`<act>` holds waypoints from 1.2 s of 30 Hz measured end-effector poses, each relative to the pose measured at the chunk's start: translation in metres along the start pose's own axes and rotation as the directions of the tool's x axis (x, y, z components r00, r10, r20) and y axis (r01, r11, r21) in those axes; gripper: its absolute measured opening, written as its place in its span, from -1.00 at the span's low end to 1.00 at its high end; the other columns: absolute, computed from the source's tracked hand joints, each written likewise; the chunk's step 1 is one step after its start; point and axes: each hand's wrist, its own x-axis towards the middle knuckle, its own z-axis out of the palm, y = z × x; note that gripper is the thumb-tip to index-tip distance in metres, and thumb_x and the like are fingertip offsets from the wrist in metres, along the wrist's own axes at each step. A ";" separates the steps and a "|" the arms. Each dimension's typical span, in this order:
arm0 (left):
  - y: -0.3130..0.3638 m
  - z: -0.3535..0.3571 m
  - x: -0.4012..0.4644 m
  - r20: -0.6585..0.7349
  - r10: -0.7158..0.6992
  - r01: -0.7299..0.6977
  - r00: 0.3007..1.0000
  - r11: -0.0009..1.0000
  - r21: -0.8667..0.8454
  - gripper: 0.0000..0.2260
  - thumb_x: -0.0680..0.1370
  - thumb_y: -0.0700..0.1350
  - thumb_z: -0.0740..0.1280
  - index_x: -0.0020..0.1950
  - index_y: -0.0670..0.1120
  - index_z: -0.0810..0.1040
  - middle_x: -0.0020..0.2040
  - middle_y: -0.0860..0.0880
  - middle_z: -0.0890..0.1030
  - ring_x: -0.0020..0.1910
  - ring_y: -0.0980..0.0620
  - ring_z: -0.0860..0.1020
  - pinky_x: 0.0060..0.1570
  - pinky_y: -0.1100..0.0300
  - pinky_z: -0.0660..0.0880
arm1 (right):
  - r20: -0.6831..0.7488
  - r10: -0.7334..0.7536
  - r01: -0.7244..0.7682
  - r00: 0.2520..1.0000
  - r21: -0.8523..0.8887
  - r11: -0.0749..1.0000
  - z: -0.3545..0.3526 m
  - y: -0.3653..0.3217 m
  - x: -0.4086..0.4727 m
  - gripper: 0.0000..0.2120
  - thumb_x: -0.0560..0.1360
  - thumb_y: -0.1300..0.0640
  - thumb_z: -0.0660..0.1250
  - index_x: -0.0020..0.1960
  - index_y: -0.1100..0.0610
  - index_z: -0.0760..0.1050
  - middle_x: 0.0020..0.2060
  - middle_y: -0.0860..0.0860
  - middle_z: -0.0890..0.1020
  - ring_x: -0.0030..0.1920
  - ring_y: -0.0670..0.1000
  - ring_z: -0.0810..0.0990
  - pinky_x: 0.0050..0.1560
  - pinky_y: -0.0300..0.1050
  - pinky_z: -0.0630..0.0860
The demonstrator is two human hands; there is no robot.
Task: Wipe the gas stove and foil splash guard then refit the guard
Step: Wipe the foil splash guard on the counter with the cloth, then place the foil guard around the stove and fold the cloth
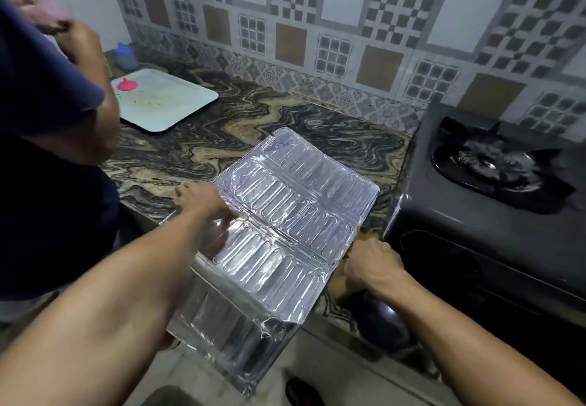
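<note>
The silver foil splash guard (285, 215) lies folded in panels on the marbled counter (222, 139), its near panel hanging over the front edge. My left hand (203, 199) rests on the guard's left edge, fingers on the foil. My right hand (371, 266) grips the guard's right edge by the counter front. The black gas stove (475, 215) stands to the right, its burner (494, 164) at the back.
Another person in a dark blue shirt (41, 120) stands close on the left, holding something pink up high. A pale tray (168, 101) with a pink item lies at the back left beside a blue bottle (125, 55). A patterned tiled wall runs behind.
</note>
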 end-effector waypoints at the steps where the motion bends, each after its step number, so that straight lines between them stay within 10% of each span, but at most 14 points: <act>1: -0.003 -0.005 0.000 -0.024 -0.003 0.002 1.000 0.999 -0.038 -0.52 0.30 0.19 0.54 -0.09 -0.16 0.51 0.23 -0.23 0.49 0.28 -0.23 0.37 0.27 -0.09 0.36 | 0.016 0.000 0.000 1.000 0.002 1.000 0.000 0.000 -0.002 -0.62 0.47 0.12 0.19 0.24 0.17 0.54 0.23 0.13 0.57 0.23 0.18 0.55 0.14 -0.02 0.51; 8: -0.011 -0.065 -0.016 -0.188 0.007 -0.063 0.982 0.954 -0.292 -0.83 0.45 -0.09 0.45 -0.11 -0.18 0.57 -0.18 -0.13 0.59 -0.20 -0.10 0.54 -0.35 0.17 0.42 | 0.105 -0.065 0.082 0.992 -0.165 0.983 -0.033 -0.011 -0.008 -0.48 0.41 -0.11 0.24 0.32 0.06 0.48 0.30 0.04 0.53 0.29 0.11 0.51 0.25 0.08 0.46; 19: -0.016 -0.133 -0.079 -0.298 0.248 -0.363 0.922 0.821 -0.441 -0.75 0.33 -0.03 0.59 -0.28 -0.04 0.54 -0.24 -0.11 0.60 -0.19 -0.04 0.52 -0.13 0.17 0.42 | -0.574 -0.300 0.456 0.762 0.147 0.878 -0.221 -0.046 0.038 -0.71 0.55 0.19 0.16 0.24 0.16 0.48 0.22 0.18 0.53 0.17 0.22 0.53 0.15 0.04 0.46; 30: -0.013 -0.143 -0.138 -0.382 0.370 -0.512 0.847 0.759 -0.403 -0.70 0.34 0.01 0.58 -0.40 -0.06 0.51 -0.43 0.02 0.49 -0.38 0.04 0.41 -0.38 0.22 0.28 | -0.442 -0.534 0.581 0.721 -0.036 0.813 -0.285 -0.077 0.048 -0.26 0.43 0.46 0.04 0.50 -0.09 0.22 0.46 0.04 0.30 0.43 0.11 0.32 0.42 0.06 0.28; 36: -0.022 -0.138 -0.162 -0.395 0.385 -0.540 0.834 0.718 -0.440 -0.75 0.37 -0.11 0.56 0.01 -0.12 0.69 -0.10 -0.08 0.70 -0.12 0.05 0.65 -0.11 0.21 0.49 | -0.441 -0.579 0.628 0.685 -0.044 0.777 -0.276 -0.094 0.050 -0.18 0.35 0.47 0.02 0.46 -0.19 0.24 0.47 -0.04 0.25 0.44 0.09 0.28 0.40 0.15 0.30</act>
